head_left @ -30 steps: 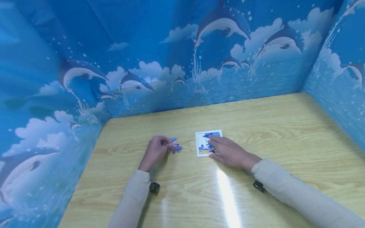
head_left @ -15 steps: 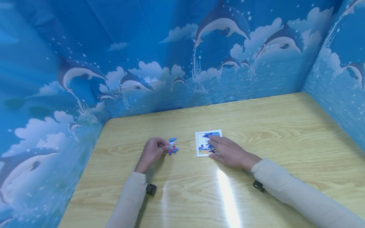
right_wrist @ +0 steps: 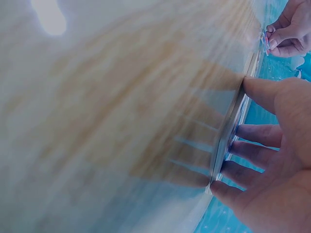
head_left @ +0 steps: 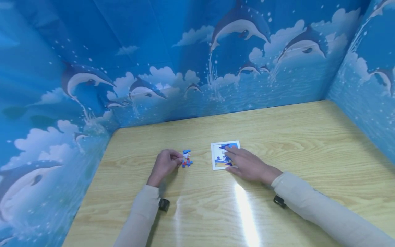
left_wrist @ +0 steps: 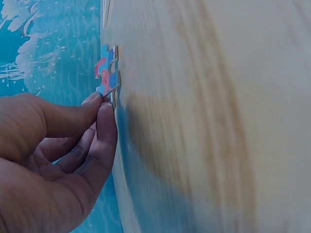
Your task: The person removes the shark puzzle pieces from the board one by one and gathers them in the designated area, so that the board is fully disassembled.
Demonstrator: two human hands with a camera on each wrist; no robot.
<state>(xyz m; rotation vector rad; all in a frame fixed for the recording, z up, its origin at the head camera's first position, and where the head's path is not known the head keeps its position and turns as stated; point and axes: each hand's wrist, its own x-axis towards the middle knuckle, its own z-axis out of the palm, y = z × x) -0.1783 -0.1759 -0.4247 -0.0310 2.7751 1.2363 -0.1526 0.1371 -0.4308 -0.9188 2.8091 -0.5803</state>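
Observation:
My left hand (head_left: 167,165) pinches a small jigsaw piece (left_wrist: 107,85) between thumb and fingertips, just over the table at centre left. Right beside it lie more jigsaw pieces (head_left: 187,153) in blue, red and white; the fingertips partly cover the cluster. To the right is a square puzzle frame (head_left: 217,168) with a white border and a partly filled blue, white and yellow picture. Over its right side my right hand (head_left: 248,165) rests flat, fingers spread and straight, thumb at the near edge. The hand hides the right part of the picture.
The wooden table (head_left: 287,137) runs back to a blue dolphin-print curtain (head_left: 185,61), which also stands along the left and right sides. A bright light reflection (head_left: 247,212) lies on the near table surface. A black device (head_left: 164,204) sits at the left wrist.
My left hand has shifted slightly left and drawn the jigsaw pieces a little with it, then has stayed almost still. The right hand and the puzzle frame have not moved.

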